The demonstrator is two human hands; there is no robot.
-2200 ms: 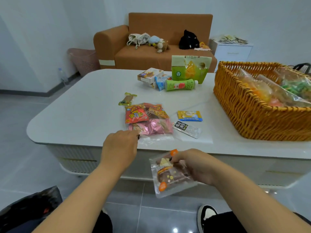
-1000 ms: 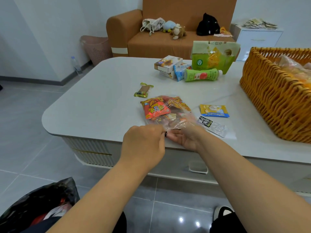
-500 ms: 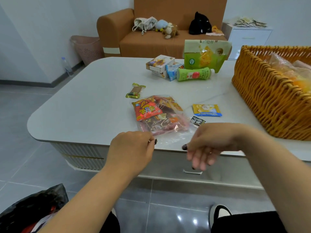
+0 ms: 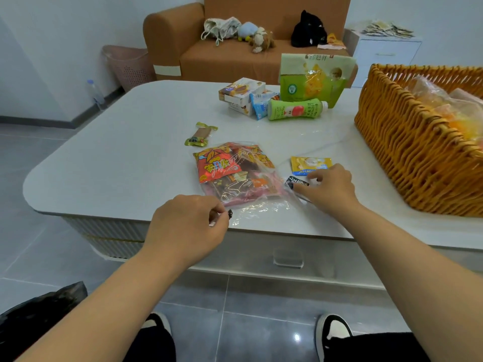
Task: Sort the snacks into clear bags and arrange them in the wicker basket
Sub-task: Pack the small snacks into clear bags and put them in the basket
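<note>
The left hand (image 4: 188, 226) is pinching the clear bag (image 4: 243, 178) mouth; the right hand (image 4: 329, 188) is gripping a black-labelled packet (image 4: 296, 182), its writing unreadable.

Two bare forearms, no sleeves, no watch, no rings or bracelets visible. Dark polish on the fingernails of the left hand (image 4: 187, 226) and the right hand (image 4: 330, 186), seen at the fingertips nearest the tabletop (image 4: 125, 142). Below the tabletop, dark trousers (image 4: 376, 347) over both legs. Black-and-white shoes (image 4: 331, 331) with white toe caps and dark side panels, planted on the grey tile floor.
</note>
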